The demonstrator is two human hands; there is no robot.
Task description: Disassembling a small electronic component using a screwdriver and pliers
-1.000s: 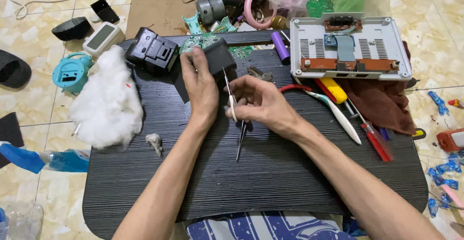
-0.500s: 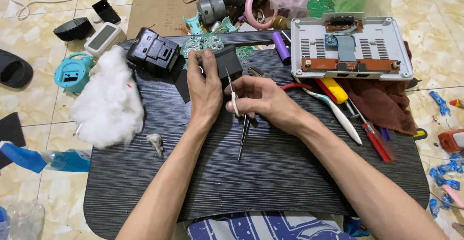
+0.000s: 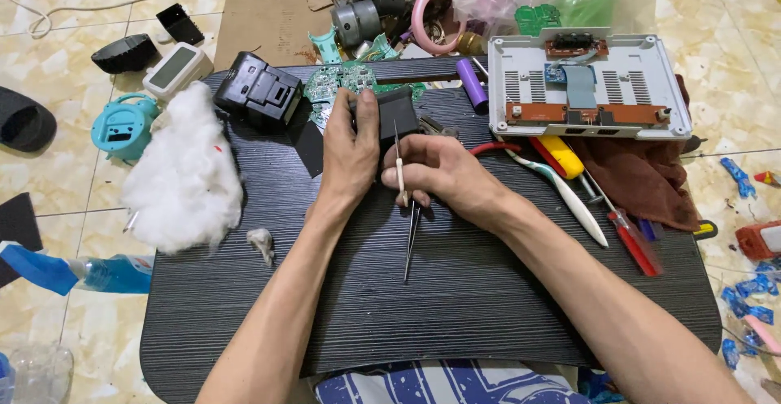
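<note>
1. My left hand (image 3: 351, 156) grips a small black plastic part (image 3: 397, 115), thumb and fingers wrapped round its left side, holding it just above the dark tabletop (image 3: 455, 306) near the back edge.
2. My right hand (image 3: 443, 178) pinches a thin white stick (image 3: 399, 170), looks like a cotton swab, upright, its top end touching the front face of the black part.
3. Tweezers (image 3: 410, 237) lie on the tabletop just below the right hand, untouched.
4. A wad of white cotton (image 3: 185, 178) sits at the left; a small grey used tuft (image 3: 262, 241) lies near it, so I judge some wiping is already done.
5. Progress: the part is out and in hand and swabbing is under way. I can't tell how clean it is, since the face is mostly hidden by my fingers.
6. Left to do, as I judge it: finish the wipe and refit. The grey opened case (image 3: 587, 87) with its brown board at the right and the green circuit board (image 3: 338, 82) behind the part both lie bare.
7. Red-handled screwdriver (image 3: 633, 241) and white toothbrush (image 3: 561, 196) lie at the right, idle.
</note>
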